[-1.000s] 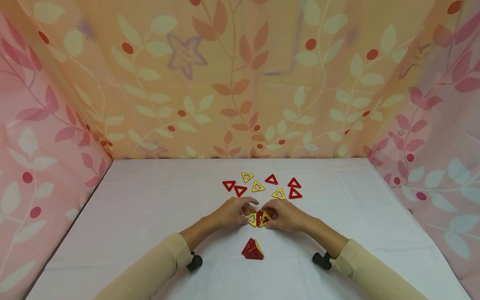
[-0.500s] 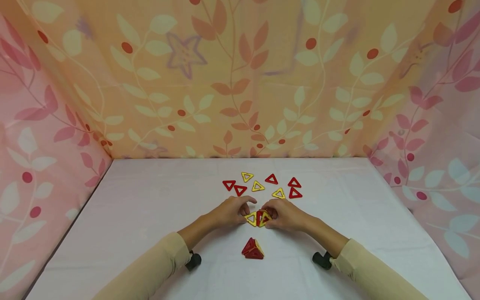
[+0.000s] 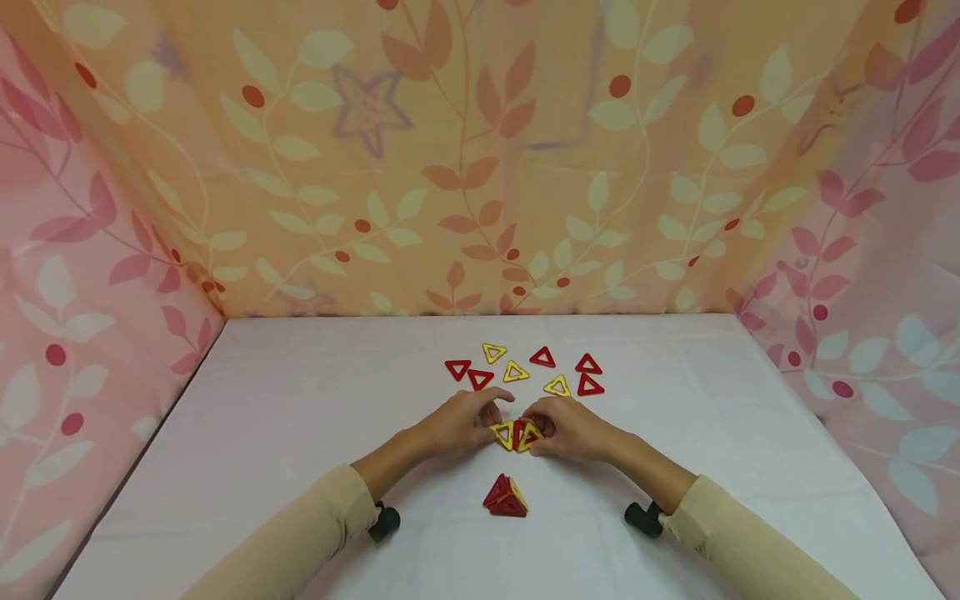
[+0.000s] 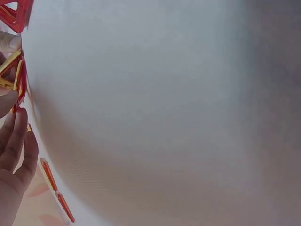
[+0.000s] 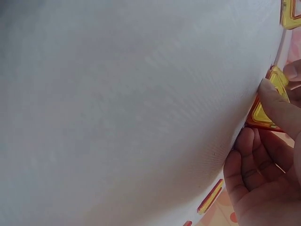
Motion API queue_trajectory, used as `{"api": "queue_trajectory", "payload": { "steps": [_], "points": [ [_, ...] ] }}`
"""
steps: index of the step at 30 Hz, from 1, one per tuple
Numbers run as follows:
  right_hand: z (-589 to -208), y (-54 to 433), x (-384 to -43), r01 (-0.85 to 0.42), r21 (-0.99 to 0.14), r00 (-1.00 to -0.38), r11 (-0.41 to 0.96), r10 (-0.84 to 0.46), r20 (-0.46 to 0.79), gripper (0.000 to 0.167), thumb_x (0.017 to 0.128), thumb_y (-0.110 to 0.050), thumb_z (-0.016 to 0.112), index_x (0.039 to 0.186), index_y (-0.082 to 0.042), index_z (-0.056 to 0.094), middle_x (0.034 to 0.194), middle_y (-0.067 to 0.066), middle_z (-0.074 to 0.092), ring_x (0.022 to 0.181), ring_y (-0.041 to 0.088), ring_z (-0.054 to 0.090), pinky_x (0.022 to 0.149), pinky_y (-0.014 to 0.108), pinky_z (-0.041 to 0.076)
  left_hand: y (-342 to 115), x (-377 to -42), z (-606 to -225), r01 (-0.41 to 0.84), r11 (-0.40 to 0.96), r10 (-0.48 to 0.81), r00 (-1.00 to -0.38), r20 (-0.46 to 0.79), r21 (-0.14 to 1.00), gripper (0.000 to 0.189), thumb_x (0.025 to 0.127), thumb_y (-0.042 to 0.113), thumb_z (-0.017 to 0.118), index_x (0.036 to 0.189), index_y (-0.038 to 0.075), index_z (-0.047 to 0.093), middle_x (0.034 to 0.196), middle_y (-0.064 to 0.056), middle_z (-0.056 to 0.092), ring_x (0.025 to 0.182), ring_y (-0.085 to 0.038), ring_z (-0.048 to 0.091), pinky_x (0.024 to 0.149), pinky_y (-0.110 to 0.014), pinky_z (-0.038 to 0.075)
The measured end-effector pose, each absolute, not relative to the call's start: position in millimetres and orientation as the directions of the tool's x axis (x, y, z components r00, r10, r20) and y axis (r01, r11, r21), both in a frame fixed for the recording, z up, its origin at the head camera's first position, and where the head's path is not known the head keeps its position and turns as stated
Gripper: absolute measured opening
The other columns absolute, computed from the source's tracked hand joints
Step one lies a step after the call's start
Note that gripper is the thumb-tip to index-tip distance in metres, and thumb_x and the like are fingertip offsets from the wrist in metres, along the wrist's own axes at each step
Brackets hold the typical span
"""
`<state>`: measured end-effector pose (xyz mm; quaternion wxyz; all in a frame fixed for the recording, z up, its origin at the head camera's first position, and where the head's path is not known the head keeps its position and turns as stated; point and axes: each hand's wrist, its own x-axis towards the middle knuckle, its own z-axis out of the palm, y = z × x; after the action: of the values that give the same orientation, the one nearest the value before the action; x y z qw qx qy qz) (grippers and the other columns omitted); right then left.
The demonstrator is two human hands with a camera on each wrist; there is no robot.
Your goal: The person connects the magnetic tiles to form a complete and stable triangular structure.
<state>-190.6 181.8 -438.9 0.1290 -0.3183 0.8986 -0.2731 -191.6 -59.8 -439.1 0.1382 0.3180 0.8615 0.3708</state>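
Note:
In the head view my left hand (image 3: 459,423) pinches a yellow triangular frame tile (image 3: 503,436) at its left edge, the thumb low and the index finger raised above it. From the other side my right hand (image 3: 573,429) grips joined red and yellow triangle tiles (image 3: 529,436), set edge to edge with that yellow tile. The right wrist view shows the right thumb across a yellow tile (image 5: 273,101), with red beside it and fingers below. Nearer the person stands a small pyramid (image 3: 506,497) of red and yellow triangles.
Beyond the hands, several loose tiles lie flat on the white table (image 3: 315,400), among them a red triangle (image 3: 457,368), a yellow triangle (image 3: 515,372) and another red triangle (image 3: 589,385). Patterned curtains (image 3: 480,167) close off the back and both sides.
The left forearm has drifted slightly left, and the left index finger sits a little higher. The right hand, pyramid and loose tiles keep their places.

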Motion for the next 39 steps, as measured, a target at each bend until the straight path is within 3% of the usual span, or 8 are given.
{"api": "queue_trajectory", "payload": {
  "steps": [9,25,39],
  "points": [
    [-440.6,181.2,-191.3,-0.496,-0.582,-0.764,0.645,-0.642,-0.06,0.043,0.081,-0.019,0.084,0.117,-0.003,0.068,0.091,-0.007,0.06,0.082,0.013,0.054,0.071,0.026,0.049,-57.2,-191.2,-434.5,0.44,0.496,0.653,-0.758,0.013,0.748,0.053,0.087,0.001,0.074,0.136,0.006,0.055,0.099,-0.004,0.068,0.09,-0.015,0.063,0.079,-0.021,0.052],
    [-441.4,180.7,-190.6,-0.485,-0.574,-0.773,0.66,-0.631,-0.072,0.045,0.08,-0.02,0.085,0.118,-0.004,0.068,0.089,-0.008,0.06,0.082,0.013,0.054,0.071,0.026,0.048,-46.8,-188.2,-433.7,0.423,0.47,0.647,-0.762,0.024,0.774,0.05,0.089,0.0,0.072,0.135,0.004,0.054,0.1,-0.006,0.069,0.089,-0.014,0.065,0.08,-0.02,0.053],
    [-441.3,181.3,-190.8,-0.482,-0.586,-0.772,0.652,-0.632,-0.068,0.044,0.08,-0.019,0.085,0.118,-0.004,0.068,0.088,-0.008,0.06,0.08,0.013,0.054,0.07,0.025,0.048,-43.5,-189.0,-434.8,0.435,0.462,0.653,-0.756,0.036,0.773,0.049,0.089,0.003,0.073,0.134,0.005,0.055,0.096,-0.001,0.068,0.088,-0.01,0.063,0.081,-0.018,0.052]
  ]
}}
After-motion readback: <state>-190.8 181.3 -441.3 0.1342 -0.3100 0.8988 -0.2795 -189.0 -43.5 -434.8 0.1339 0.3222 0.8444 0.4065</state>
